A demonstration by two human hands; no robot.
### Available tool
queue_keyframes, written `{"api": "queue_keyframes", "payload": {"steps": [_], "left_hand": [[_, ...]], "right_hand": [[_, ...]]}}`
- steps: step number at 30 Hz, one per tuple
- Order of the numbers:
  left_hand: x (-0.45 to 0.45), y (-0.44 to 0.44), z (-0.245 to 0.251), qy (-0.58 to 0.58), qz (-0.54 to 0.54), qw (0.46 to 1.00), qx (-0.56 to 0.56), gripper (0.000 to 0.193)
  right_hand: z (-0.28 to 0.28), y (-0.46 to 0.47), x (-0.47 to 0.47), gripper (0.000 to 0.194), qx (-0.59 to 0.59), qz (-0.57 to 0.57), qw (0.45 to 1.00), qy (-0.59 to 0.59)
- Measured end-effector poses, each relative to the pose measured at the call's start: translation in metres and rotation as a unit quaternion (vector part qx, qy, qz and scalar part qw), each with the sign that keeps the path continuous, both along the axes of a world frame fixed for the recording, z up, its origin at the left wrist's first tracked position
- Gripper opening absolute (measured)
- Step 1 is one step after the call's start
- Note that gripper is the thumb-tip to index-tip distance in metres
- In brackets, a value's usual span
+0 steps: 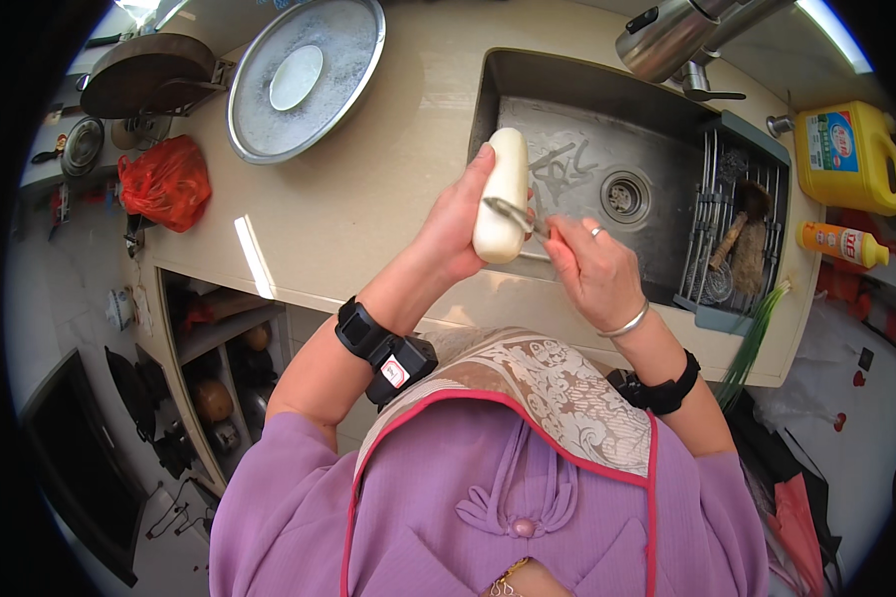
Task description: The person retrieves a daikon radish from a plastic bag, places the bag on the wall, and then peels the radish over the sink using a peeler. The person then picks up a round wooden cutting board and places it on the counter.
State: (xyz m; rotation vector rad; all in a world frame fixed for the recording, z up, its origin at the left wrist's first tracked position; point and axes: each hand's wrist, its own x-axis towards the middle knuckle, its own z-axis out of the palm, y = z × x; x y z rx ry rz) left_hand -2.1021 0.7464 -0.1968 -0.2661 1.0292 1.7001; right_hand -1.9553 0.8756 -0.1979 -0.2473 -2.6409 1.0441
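Note:
A smooth, pale white radish (505,179) is held lengthwise by my left hand (459,216), its thumb along the near side, above the left edge of the steel sink (664,261). In my right hand (593,265) is a metal peeler (509,213), its head lying across the lower half of the radish. Part of the peeler's handle is hidden by my fingers. Several thin strips of peel (564,168) lie on the sink floor, left of the drain (625,196).
A metal basin (243,127) with sudsy water and a floating or resting pale disc stands at the back left, near a red plastic bag (166,183). A rack (732,216) with brushes spans the sink's right side. Green onions (754,343), a yellow jug (847,157) and the faucet (664,45) are around it.

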Motion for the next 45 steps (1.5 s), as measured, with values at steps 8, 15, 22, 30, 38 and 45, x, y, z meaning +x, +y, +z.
{"api": "queue_keyframes", "payload": {"steps": [8,15,22,30,38,45], "left_hand": [[0.010,-0.014,0.017,0.018,-0.146,0.989,0.032,0.058],[-0.002,-0.012,0.010,0.018,-0.054,0.998,0.020,0.057],[-0.007,-0.008,-0.006,-0.107,0.000,0.993,0.047,0.057],[-0.008,-0.002,-0.014,-0.170,0.056,0.980,0.083,0.055],[0.005,-0.008,-0.001,-0.049,-0.025,0.998,0.013,0.054],[0.004,-0.014,0.011,0.014,-0.118,0.992,0.033,0.058]], "right_hand": [[-0.076,0.054,-0.013,0.041,-0.270,-0.063,0.895,-0.349],[-0.045,0.045,0.005,0.043,-0.450,-0.090,0.845,-0.274],[0.003,0.012,0.004,0.019,-0.158,-0.018,0.987,-0.001],[0.023,-0.011,-0.001,0.016,-0.001,0.018,1.000,-0.010],[-0.027,0.013,-0.019,0.027,-0.026,-0.046,0.998,-0.045],[-0.090,0.055,-0.016,0.052,-0.322,-0.052,0.843,-0.429]]}}
